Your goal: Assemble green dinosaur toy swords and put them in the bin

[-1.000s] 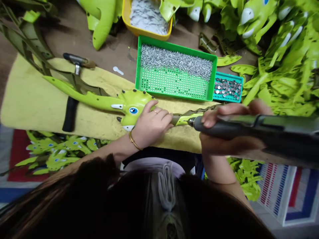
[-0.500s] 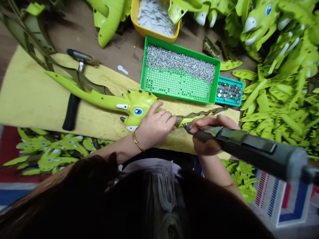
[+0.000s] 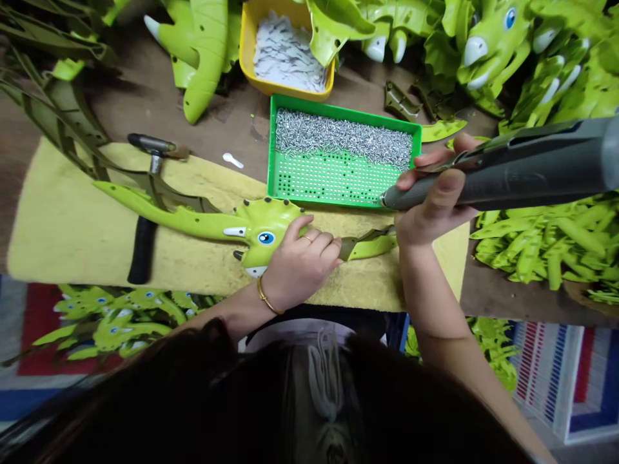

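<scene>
My left hand (image 3: pixel 302 261) presses down on a lime-green plastic dinosaur head piece (image 3: pixel 268 225), which has a blue eye, dark studs and a long pointed crest. Its far end (image 3: pixel 372 246) lies on the pad just past my fingers, and my hand covers the middle. My right hand (image 3: pixel 435 200) grips a grey electric screwdriver (image 3: pixel 503 171) and holds it up above the front corner of a green perforated tray. The screwdriver's tip is well away from the dinosaur piece.
A yellow foam pad (image 3: pixel 58 219) lies under the piece, with a black-handled hammer (image 3: pixel 142 248) on it. The green tray (image 3: pixel 333 183) holds silver screws. Behind it stands a yellow tray (image 3: pixel 246 45) of white pieces. Heaps of green dinosaur parts (image 3: pixel 546 241) surround the bench.
My right hand has lifted the screwdriver off the dinosaur piece and moved it up to the tray, now covering the teal tray of small metal parts. My left hand stays on the piece.
</scene>
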Action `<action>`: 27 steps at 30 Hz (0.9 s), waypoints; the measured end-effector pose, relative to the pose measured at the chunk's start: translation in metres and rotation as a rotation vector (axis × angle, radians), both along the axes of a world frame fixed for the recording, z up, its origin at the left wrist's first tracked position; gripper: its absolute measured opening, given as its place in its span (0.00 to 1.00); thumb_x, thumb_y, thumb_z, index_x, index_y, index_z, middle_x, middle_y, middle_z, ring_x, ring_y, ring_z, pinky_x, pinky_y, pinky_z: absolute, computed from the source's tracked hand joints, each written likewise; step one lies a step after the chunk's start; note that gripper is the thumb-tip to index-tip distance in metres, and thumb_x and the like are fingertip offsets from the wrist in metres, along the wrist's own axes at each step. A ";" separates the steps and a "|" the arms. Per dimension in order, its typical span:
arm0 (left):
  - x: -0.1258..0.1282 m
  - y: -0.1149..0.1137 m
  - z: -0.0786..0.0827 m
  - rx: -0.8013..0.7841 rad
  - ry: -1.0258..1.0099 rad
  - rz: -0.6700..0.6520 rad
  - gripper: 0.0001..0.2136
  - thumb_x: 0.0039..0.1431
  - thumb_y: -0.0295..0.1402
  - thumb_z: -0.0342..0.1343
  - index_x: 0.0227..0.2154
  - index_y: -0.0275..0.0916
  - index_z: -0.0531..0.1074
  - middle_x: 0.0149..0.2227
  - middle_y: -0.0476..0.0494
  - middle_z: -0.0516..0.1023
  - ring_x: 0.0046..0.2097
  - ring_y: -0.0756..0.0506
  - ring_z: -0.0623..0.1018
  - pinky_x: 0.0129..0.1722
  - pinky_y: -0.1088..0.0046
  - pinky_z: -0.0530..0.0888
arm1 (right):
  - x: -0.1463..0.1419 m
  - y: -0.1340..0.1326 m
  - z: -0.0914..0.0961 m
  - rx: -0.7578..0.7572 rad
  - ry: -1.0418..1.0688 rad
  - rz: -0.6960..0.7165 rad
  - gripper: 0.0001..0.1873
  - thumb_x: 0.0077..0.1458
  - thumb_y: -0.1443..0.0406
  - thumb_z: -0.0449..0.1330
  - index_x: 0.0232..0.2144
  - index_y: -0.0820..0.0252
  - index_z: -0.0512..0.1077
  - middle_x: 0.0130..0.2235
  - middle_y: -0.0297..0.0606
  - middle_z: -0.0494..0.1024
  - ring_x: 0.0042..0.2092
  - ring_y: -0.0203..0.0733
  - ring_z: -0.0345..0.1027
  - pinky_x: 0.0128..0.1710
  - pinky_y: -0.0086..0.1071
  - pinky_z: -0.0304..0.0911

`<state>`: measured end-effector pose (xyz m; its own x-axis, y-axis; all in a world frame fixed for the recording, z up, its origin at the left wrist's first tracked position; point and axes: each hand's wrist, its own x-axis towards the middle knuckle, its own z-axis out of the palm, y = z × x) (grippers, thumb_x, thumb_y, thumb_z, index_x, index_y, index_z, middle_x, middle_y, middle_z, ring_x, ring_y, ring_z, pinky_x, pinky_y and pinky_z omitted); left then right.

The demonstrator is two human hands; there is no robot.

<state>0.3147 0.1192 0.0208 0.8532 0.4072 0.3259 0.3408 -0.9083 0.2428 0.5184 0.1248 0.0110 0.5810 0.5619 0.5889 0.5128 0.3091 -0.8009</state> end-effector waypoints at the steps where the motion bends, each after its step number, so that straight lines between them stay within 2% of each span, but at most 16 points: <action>1: 0.000 0.000 0.000 -0.006 0.001 -0.001 0.10 0.64 0.34 0.53 0.39 0.33 0.75 0.35 0.42 0.81 0.37 0.44 0.77 0.53 0.53 0.71 | 0.000 -0.001 0.001 -0.024 -0.004 0.017 0.32 0.58 0.39 0.45 0.56 0.47 0.57 0.37 0.34 0.71 0.25 0.32 0.67 0.25 0.32 0.67; 5: -0.001 -0.001 -0.001 -0.039 0.002 -0.002 0.10 0.64 0.33 0.52 0.40 0.34 0.75 0.37 0.41 0.81 0.38 0.43 0.77 0.53 0.52 0.70 | -0.004 0.000 0.006 -0.061 -0.054 -0.058 0.32 0.57 0.38 0.45 0.56 0.47 0.59 0.38 0.35 0.72 0.26 0.33 0.68 0.26 0.33 0.67; 8: -0.001 -0.001 -0.003 -0.044 -0.019 -0.006 0.09 0.64 0.33 0.53 0.40 0.35 0.76 0.37 0.41 0.81 0.38 0.43 0.77 0.53 0.51 0.70 | -0.007 0.005 0.005 0.040 -0.019 -0.089 0.25 0.58 0.41 0.49 0.51 0.45 0.63 0.34 0.32 0.71 0.23 0.33 0.65 0.22 0.33 0.64; 11: -0.002 -0.001 -0.002 -0.005 -0.015 -0.015 0.09 0.64 0.33 0.53 0.39 0.35 0.75 0.35 0.43 0.81 0.37 0.44 0.77 0.53 0.53 0.70 | -0.007 0.009 0.011 0.150 0.072 -0.018 0.21 0.56 0.45 0.55 0.47 0.46 0.67 0.31 0.29 0.72 0.20 0.32 0.63 0.19 0.32 0.61; 14: -0.001 0.000 0.000 0.005 0.009 -0.029 0.09 0.63 0.34 0.53 0.39 0.34 0.75 0.35 0.42 0.81 0.37 0.44 0.78 0.53 0.54 0.70 | -0.008 0.004 0.030 0.228 0.119 0.035 0.21 0.54 0.47 0.58 0.48 0.45 0.69 0.33 0.30 0.75 0.20 0.30 0.63 0.18 0.29 0.58; 17: -0.001 0.001 0.000 -0.033 0.029 -0.028 0.10 0.63 0.34 0.53 0.39 0.35 0.75 0.36 0.41 0.81 0.38 0.43 0.78 0.53 0.52 0.69 | -0.016 -0.012 0.054 0.297 0.153 0.053 0.20 0.58 0.46 0.52 0.47 0.43 0.71 0.34 0.29 0.75 0.19 0.27 0.61 0.15 0.27 0.53; 19: 0.000 0.000 0.000 -0.064 0.040 -0.019 0.10 0.64 0.34 0.53 0.40 0.35 0.75 0.36 0.41 0.82 0.38 0.42 0.78 0.53 0.51 0.68 | -0.026 -0.025 0.062 0.301 0.182 0.097 0.21 0.57 0.45 0.51 0.47 0.42 0.72 0.33 0.28 0.74 0.18 0.27 0.59 0.14 0.26 0.52; 22: 0.000 0.000 -0.001 -0.067 0.061 -0.013 0.10 0.64 0.35 0.52 0.40 0.36 0.75 0.37 0.43 0.82 0.38 0.43 0.78 0.54 0.52 0.68 | -0.042 -0.040 0.058 0.241 0.158 0.170 0.23 0.53 0.43 0.55 0.48 0.40 0.72 0.31 0.27 0.73 0.17 0.27 0.57 0.12 0.26 0.53; 27: 0.000 0.000 -0.001 -0.042 0.075 -0.009 0.11 0.65 0.36 0.51 0.39 0.36 0.75 0.36 0.43 0.81 0.38 0.43 0.78 0.54 0.53 0.68 | -0.051 -0.047 0.032 0.128 0.109 0.228 0.23 0.53 0.44 0.57 0.50 0.37 0.69 0.27 0.27 0.68 0.17 0.29 0.57 0.13 0.27 0.56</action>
<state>0.3152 0.1189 0.0200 0.8782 0.4116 0.2439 0.3514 -0.9008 0.2550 0.4676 0.0774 0.0428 0.5121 0.6105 0.6043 0.3314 0.5086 -0.7947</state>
